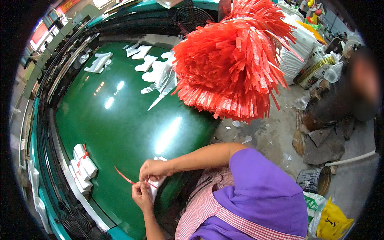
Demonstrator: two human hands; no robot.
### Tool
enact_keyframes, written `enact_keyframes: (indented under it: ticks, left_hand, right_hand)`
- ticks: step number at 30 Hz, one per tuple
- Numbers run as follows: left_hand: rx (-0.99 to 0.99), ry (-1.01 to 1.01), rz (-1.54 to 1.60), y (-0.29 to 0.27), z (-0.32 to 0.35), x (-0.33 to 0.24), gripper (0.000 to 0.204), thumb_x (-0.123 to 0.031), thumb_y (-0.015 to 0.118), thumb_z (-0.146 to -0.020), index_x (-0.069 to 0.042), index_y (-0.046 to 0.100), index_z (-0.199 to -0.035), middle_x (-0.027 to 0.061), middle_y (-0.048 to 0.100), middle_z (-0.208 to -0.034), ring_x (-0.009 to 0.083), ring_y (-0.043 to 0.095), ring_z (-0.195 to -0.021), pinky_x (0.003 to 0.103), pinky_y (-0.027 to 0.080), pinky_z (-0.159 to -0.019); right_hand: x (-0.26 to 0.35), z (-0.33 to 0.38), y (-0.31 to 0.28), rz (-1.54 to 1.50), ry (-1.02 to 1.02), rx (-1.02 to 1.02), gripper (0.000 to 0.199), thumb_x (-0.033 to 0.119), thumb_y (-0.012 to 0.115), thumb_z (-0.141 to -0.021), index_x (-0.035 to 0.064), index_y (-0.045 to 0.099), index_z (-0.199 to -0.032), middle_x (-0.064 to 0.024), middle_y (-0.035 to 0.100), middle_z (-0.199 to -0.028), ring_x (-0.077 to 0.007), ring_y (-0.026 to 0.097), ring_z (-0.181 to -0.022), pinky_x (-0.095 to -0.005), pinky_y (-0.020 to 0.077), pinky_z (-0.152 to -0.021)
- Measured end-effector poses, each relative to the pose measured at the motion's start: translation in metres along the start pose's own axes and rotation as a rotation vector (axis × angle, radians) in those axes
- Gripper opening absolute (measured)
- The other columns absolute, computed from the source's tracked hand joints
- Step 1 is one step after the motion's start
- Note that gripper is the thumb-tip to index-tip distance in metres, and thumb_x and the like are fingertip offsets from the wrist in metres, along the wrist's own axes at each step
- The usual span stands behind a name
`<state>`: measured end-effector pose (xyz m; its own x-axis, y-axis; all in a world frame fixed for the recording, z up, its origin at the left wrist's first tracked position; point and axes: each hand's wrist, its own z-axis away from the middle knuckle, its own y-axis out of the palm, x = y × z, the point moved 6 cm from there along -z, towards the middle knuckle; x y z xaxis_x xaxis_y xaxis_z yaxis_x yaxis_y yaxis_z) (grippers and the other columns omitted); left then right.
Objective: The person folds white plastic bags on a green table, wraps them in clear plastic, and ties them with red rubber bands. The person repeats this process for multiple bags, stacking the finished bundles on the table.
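At lower centre, the left hand (142, 195) and right hand (154, 169), fingers (137, 189) pinched closed on a red strip (126, 179), seem to be knotting it at a white bundle (153, 193), calling for an even pull.

White glare on green tabletop (128, 128); edges fisheye-bent, corners black

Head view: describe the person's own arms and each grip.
The right grip and left grip are bare, without gloves. The right arm has a short, plain purple sleeve. The left forearm is bare; any sleeve there can't be made out.
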<state>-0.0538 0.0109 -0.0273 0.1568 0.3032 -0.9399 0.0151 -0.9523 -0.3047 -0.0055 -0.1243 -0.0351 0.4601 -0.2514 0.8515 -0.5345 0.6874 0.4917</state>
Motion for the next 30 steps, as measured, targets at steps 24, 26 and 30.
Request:
enact_keyframes:
  ticks: [24,26,30]
  left_hand:
    - [-0.128,-0.313,0.084,-0.087,-0.039,0.035,0.036,-0.033,0.042,-0.098,-0.002,0.06,-0.095,0.0047,0.063,-0.085,0.0103,0.061,-0.074,0.023,0.047,-0.059]
    - [-0.256,-0.229,0.13,-0.105,-0.053,0.023,0.03,-0.028,0.045,-0.097,-0.003,0.058,-0.105,0.0063,0.062,-0.095,0.0134,0.062,-0.079,0.027,0.049,-0.064]
    - [-0.288,0.392,-0.466,-0.101,-0.113,-0.03,0.027,-0.019,0.053,-0.092,-0.004,0.056,-0.114,0.0125,0.059,-0.111,0.0241,0.058,-0.102,0.035,0.047,-0.083]
  right_hand:
    - [0.05,-0.019,0.0,1.457,-0.57,-0.116,0.059,0.011,0.064,-0.071,0.0091,0.038,-0.123,-0.0174,0.058,-0.096,-0.0356,0.06,-0.085,-0.0466,0.0474,-0.071]
    - [0.071,-0.05,-0.018,1.309,-0.597,-0.345,0.055,0.014,0.062,-0.073,0.0104,0.037,-0.121,-0.0188,0.058,-0.098,-0.039,0.06,-0.084,-0.0487,0.0486,-0.071]
    - [0.091,-0.149,-0.031,0.923,-0.521,-0.405,0.047,0.026,0.057,-0.085,0.0079,0.039,-0.124,-0.0232,0.057,-0.112,-0.042,0.056,-0.099,-0.0494,0.0454,-0.081]
